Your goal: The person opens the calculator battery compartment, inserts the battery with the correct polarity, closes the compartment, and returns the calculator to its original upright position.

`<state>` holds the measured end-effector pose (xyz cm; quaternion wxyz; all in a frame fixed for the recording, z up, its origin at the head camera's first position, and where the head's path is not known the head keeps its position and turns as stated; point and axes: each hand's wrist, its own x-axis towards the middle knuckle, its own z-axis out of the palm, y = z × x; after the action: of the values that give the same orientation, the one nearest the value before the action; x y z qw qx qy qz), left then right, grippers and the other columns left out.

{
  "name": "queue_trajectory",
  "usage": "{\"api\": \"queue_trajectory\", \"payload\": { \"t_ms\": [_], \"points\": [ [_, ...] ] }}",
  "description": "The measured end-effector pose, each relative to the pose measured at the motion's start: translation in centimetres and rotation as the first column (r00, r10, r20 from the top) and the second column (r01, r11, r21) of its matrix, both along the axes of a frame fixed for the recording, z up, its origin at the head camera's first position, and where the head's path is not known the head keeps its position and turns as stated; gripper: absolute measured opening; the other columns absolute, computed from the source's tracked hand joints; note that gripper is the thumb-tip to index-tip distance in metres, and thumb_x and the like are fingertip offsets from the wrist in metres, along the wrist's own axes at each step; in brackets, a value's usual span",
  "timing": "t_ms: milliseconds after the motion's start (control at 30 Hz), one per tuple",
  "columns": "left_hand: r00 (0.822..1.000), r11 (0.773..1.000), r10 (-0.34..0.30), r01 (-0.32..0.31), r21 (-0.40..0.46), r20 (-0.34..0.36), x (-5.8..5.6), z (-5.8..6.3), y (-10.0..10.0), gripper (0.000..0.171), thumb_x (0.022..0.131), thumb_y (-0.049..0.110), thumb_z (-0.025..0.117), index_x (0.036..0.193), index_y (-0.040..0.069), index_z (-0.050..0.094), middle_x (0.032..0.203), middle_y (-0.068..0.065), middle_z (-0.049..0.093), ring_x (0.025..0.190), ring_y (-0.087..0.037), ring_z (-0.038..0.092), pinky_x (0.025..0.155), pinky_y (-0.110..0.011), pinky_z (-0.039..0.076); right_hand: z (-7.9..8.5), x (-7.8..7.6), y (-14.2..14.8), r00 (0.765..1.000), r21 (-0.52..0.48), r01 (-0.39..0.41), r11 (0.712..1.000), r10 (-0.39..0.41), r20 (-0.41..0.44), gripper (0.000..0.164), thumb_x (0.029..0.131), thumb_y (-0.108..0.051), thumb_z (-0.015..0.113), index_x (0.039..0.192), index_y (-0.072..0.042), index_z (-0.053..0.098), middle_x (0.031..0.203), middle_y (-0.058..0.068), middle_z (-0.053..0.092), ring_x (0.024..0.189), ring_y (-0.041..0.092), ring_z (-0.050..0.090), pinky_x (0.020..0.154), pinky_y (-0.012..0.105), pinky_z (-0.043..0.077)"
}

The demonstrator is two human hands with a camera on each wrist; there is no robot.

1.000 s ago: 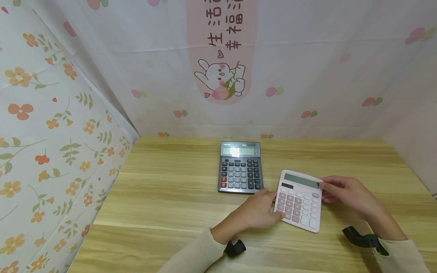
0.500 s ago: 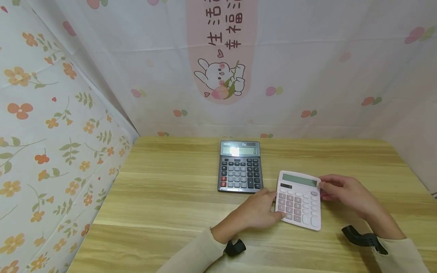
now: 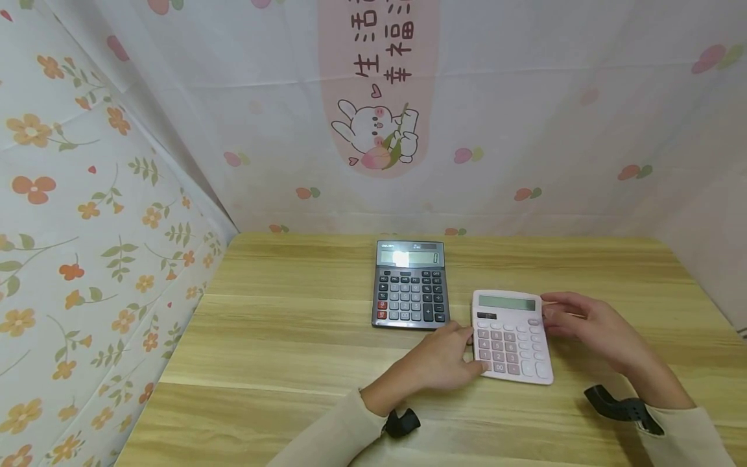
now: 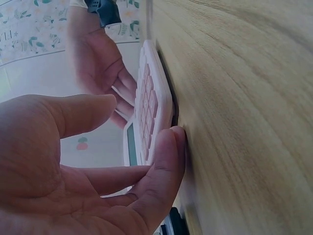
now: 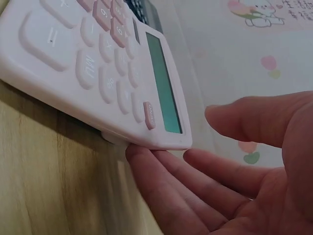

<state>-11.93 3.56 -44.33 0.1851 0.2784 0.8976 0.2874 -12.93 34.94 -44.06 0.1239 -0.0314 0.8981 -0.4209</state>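
A pale pink calculator [image 3: 510, 337] lies on the wooden table, turned slightly, its screen blank. My left hand [image 3: 443, 363] is at its left side; in the left wrist view the fingertips [image 4: 171, 142] touch the edge by the table, and the thumb stands apart from the keys. At the upper right corner is my right hand [image 3: 592, 331]. Its fingertips [image 5: 139, 152] meet the calculator's edge from the side in the right wrist view, while the thumb [image 5: 234, 115] is held off. Beyond the left hand lies a dark grey calculator [image 3: 412, 292] with 0 on its display.
The wooden table [image 3: 280, 337] ends at a white patterned cloth [image 3: 525, 130] at the back. A floral cloth [image 3: 87, 259] hangs along the left. Both wrists carry black straps [image 3: 621, 408].
The pink calculator has turned clockwise, its top shifting left and its lower right corner moving up and right. The right thumb has come off its corner. The left hand has stayed in place.
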Motion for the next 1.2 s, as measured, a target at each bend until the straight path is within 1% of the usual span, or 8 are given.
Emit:
{"api": "queue_trajectory", "payload": {
  "t_ms": [167,267,433,500,667,767,1033,1200],
  "points": [
    [1.0,1.0,-0.015,0.015,-0.011,-0.008,0.0,0.0,0.0,0.054,0.103,0.04,0.075,0.148,0.011,0.066,0.117,0.008,0.065,0.109,-0.003,0.056,0.094,-0.022,0.047,0.4,0.3,-0.3,0.999,0.006,-0.045,0.999,0.045,-0.01,0.062,0.111,-0.021,0.069,0.156,0.015,0.047,0.137,0.032,0.066,0.111,0.029,0.073,0.082,0.025,0.059],
    [0.999,0.999,-0.035,0.035,0.002,-0.005,-0.1,0.0,0.1,0.049,0.104,0.037,0.075,0.142,0.008,0.068,0.104,0.012,0.063,0.102,-0.001,0.055,0.091,-0.02,0.045,0.6,0.5,-0.7,0.996,-0.036,-0.068,0.997,0.07,0.052,0.068,0.11,-0.02,0.069,0.158,0.018,0.039,0.135,0.033,0.063,0.101,0.028,0.075,0.082,0.031,0.064],
    [0.998,0.998,-0.063,0.063,0.021,0.01,0.0,0.1,0.1,0.031,0.105,0.034,0.074,0.126,0.011,0.068,0.087,0.016,0.06,0.083,0.001,0.056,0.075,-0.017,0.045,1.0,0.8,-1.0,0.988,0.043,-0.088,0.995,0.081,0.128,0.079,0.109,-0.028,0.071,0.161,0.016,0.032,0.128,0.027,0.066,0.092,0.024,0.075,0.077,0.034,0.064],
    [0.998,0.998,-0.069,0.069,0.004,0.014,0.0,0.1,0.1,0.037,0.106,0.035,0.073,0.13,0.008,0.066,0.084,0.017,0.06,0.078,0.0,0.055,0.072,-0.016,0.044,1.2,0.8,-1.1,0.986,0.057,-0.097,0.994,0.088,0.141,0.082,0.109,-0.029,0.07,0.162,0.016,0.029,0.124,0.025,0.068,0.089,0.024,0.075,0.076,0.034,0.063],
    [0.996,0.997,-0.074,0.076,-0.033,0.053,0.2,0.3,0.1,0.062,0.104,0.039,0.075,0.151,0.002,0.057,0.081,0.017,0.063,0.075,0.002,0.058,0.071,-0.016,0.046,1.5,1.1,-1.4,0.981,0.022,-0.108,0.994,0.103,0.166,0.085,0.109,-0.024,0.07,0.165,0.015,0.019,0.121,0.026,0.065,0.085,0.026,0.074,0.072,0.037,0.064],
    [0.994,0.997,-0.064,0.067,-0.029,0.093,0.3,0.3,0.1,0.071,0.103,0.042,0.077,0.157,0.003,0.052,0.081,0.016,0.065,0.072,0.002,0.06,0.069,-0.017,0.048,1.6,1.3,-1.6,0.977,0.011,-0.109,0.994,0.105,0.183,0.088,0.109,-0.023,0.07,0.166,0.014,0.015,0.122,0.027,0.063,0.085,0.027,0.073,0.071,0.037,0.064],
    [0.99,0.998,-0.064,0.063,0.009,0.128,0.5,0.4,0.2,0.065,0.103,0.039,0.077,0.153,0.007,0.053,0.078,0.013,0.063,0.066,-0.001,0.06,0.061,-0.019,0.048,2.0,1.4,-1.9,0.966,-0.025,-0.117,0.993,0.12,0.228,0.087,0.111,-0.018,0.065,0.166,0.016,0.008,0.115,0.023,0.064,0.082,0.029,0.072,0.069,0.042,0.065],
    [0.989,0.998,-0.058,0.055,0.02,0.134,0.7,0.3,0.2,0.061,0.103,0.038,0.077,0.149,0.006,0.054,0.079,0.014,0.062,0.067,0.0,0.059,0.062,-0.019,0.048,2.1,1.5,-2.1,0.964,-0.031,-0.119,0.992,0.123,0.234,0.086,0.112,-0.016,0.062,0.166,0.017,0.005,0.115,0.022,0.064,0.082,0.03,0.073,0.069,0.043,0.065]
  ]
}}
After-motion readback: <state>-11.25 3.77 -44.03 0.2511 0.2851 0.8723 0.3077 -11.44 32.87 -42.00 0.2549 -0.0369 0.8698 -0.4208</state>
